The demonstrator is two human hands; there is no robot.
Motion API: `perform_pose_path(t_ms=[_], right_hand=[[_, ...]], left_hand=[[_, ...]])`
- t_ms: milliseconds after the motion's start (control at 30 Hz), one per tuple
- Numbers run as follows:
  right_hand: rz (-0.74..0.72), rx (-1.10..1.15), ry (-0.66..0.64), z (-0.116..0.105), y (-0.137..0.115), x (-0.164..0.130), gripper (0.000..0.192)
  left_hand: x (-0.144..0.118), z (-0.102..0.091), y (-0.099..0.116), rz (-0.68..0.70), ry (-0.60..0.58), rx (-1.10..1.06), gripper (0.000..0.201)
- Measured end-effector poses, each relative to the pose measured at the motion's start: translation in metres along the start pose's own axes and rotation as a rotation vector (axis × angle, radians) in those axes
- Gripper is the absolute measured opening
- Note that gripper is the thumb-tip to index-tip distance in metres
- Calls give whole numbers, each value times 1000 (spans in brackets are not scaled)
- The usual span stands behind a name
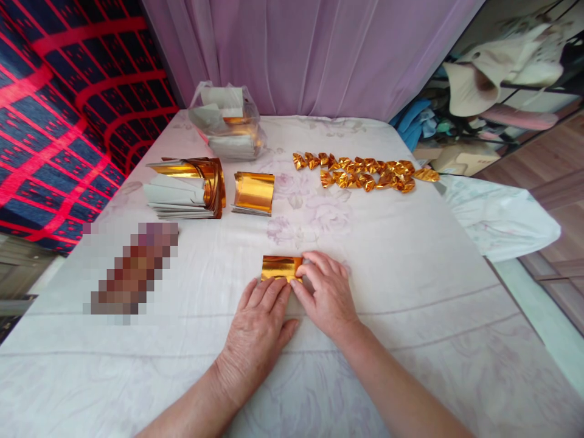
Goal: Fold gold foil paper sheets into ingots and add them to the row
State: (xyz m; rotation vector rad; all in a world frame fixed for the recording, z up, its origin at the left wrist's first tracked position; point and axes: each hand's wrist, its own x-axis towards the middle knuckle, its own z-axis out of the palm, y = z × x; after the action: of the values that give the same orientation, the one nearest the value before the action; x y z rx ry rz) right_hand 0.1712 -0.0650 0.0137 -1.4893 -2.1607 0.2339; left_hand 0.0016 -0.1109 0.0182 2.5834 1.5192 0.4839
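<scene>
Head view shows our left hand [260, 319] flat and our right hand [325, 291] curled, both pinning the gold foil sheet [280, 267] to the bedsheet [410, 274] below the folded foil pieces [365, 172]; thin, crinkly, easily torn, probably best held by its edges.

Both hands flat and low, fingertips nearly meeting.

The left hand [259, 325] lies palm down, fingers spread a little and pointing away from the body, thumb out to the right. The right hand [326, 293] sits just beside it, palm down, fingers curled and angled leftward, its fingertips close to those of the left. Both bare forearms run in from the bottom edge, converging.
</scene>
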Motion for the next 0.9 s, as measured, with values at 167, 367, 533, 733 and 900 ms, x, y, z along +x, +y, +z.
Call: perform_pose_path(t_ms=[167, 367, 533, 733, 900], right_hand=[[23, 14, -24, -1, -1, 1, 7], [17, 75, -49, -2, 4, 0, 9], [-38, 119, -9, 0, 12, -2, 17], [-101, 62, 131, -1, 9, -4, 20], [-162, -121, 67, -7, -2, -11, 24]], left_hand=[[0, -2, -1, 2, -1, 28, 43], [0, -5, -1, -15, -16, 48, 40], [1, -6, 0, -24, -6, 50, 40], [3, -4, 1, -34, 21, 46, 41], [2, -3, 0, -26, 12, 47, 43]])
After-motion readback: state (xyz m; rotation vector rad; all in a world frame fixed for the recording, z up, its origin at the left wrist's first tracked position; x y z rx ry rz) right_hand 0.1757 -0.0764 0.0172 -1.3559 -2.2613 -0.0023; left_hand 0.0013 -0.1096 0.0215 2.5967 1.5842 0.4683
